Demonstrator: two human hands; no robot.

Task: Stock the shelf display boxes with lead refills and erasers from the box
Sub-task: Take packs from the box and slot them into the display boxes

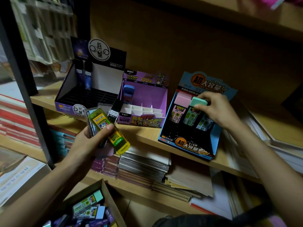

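left hand (86, 143): fingers curled, thumb pressed across the front, gripping a fan of several refill cases held out in front of the shelf (144, 135).
yellow case (105, 126): clear yellow, front of the fan under the thumb; it has a barcode label, but the print is too small to read.
black case (114, 110): at the back of the fan, its label reads "2b/0.7".
right hand (218, 110): fingertips and thumb pinch the cap end of a mint case (198, 102); the other fingers are bent close.
mint case: standing in the back row of the blue display box (215, 138), just beside a pink case (182, 99); both labels show "0.7".
blue display box: on the shelf at the right; the front reads "2b 0.7" and "1=10" with large chinese characters.
purple display box (152, 94): middle of the shelf, white dividers inside and one blue case (128, 94) at the back left; printed "m&g", "ultraman heroes", "100".
dark display box (106, 76): on the left, two dark cases (84, 76) stand at its back.
cardboard box (111, 199): below the shelf, with loose refill cases inside.
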